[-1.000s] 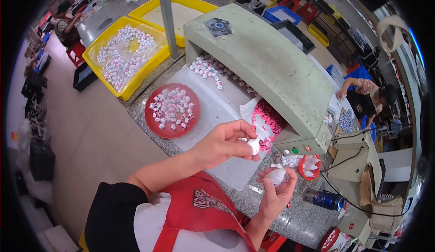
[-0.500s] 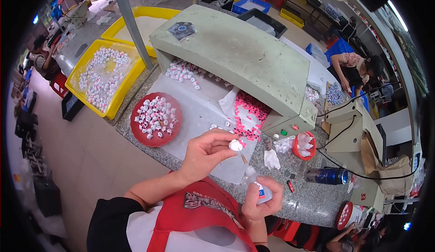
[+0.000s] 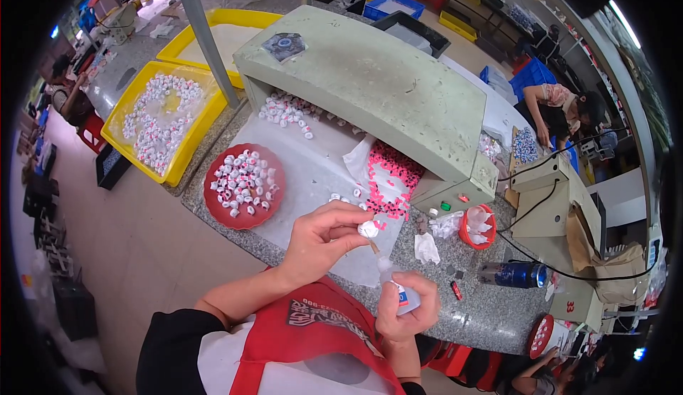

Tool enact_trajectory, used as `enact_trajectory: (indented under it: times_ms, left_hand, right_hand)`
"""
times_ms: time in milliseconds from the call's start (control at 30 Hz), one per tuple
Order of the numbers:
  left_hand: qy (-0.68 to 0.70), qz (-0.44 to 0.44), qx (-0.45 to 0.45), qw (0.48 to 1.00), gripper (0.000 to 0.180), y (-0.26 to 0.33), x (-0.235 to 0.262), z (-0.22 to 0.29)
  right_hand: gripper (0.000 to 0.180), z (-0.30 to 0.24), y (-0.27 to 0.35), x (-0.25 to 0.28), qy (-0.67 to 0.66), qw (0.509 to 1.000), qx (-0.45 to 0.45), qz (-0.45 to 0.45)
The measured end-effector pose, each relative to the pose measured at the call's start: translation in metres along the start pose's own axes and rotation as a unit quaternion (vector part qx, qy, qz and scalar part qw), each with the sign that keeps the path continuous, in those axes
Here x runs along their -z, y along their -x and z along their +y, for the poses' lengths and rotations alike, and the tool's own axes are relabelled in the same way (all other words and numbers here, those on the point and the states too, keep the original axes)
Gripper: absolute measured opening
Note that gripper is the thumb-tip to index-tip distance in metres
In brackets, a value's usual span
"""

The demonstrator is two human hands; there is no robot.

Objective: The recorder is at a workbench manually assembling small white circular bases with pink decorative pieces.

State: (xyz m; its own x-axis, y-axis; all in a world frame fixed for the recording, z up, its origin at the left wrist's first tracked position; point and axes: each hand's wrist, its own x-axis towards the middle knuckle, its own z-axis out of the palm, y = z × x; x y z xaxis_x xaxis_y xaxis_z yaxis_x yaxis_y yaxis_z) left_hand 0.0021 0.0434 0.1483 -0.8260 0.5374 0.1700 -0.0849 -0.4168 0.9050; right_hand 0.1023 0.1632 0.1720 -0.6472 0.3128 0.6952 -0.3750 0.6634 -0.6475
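Between thumb and fingers, my left hand (image 3: 321,244) pinches a small white rounded piece (image 3: 368,229). My right hand (image 3: 408,305) grips a clear squeeze bottle (image 3: 398,290) with a thin long nozzle. The nozzle's tip points up at the white piece and appears to touch its lower side. Just beyond my left fingers, a few similar white pieces (image 3: 356,193) lie on the white sheet (image 3: 313,174). Small pink and black parts (image 3: 390,182) are spread on the sheet under the edge of the grey-green metal hood.
A red plate (image 3: 272,214) of white pieces sits at left, near a yellow tray (image 3: 112,129) of more. The metal hood (image 3: 370,75) spans the bench. At right stand a red cup (image 3: 469,235) with tissue and a blue bottle (image 3: 514,275). A co-worker (image 3: 555,110) bends over the far right.
My right hand has shifted slightly left and down with the squeeze bottle, and its nozzle has moved left along the white piece. My left hand stays nearly in place, the piece slightly turned.
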Motion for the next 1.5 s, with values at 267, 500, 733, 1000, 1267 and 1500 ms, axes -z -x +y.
enact_trajectory:
  times_ms: [267, 500, 733, 1000, 1267, 1500]
  left_hand:
    - [-0.026, 0.022, 0.012, 0.999, 0.030, 0.000, 0.001, 0.001]
    - [0.042, 0.021, 0.125, 0.991, 0.032, -0.004, 0.004, 0.004]
    - [0.083, 0.012, 0.135, 0.987, 0.032, -0.003, 0.005, 0.001]
    - [0.084, 0.014, 0.132, 0.988, 0.032, -0.004, 0.007, 0.001]
    - [0.078, 0.015, 0.151, 0.985, 0.031, -0.003, 0.005, 0.001]
    - [0.011, 0.014, 0.105, 0.994, 0.029, -0.001, 0.003, 0.001]
  right_hand:
    - [0.019, -0.001, -0.003, 0.006, 0.005, 1.000, -0.018, -0.023]
    - [0.013, -0.006, 0.006, 0.007, 0.005, 0.993, -0.114, 0.011]
    - [0.012, -0.006, 0.004, 0.007, 0.014, 0.995, -0.101, 0.007]
    - [0.012, -0.006, 0.003, 0.010, 0.009, 0.993, -0.115, 0.011]
    - [0.012, -0.008, 0.002, 0.010, -0.029, 0.989, -0.148, -0.003]
    - [0.014, -0.001, 0.006, 0.007, -0.042, 0.989, -0.142, 0.017]
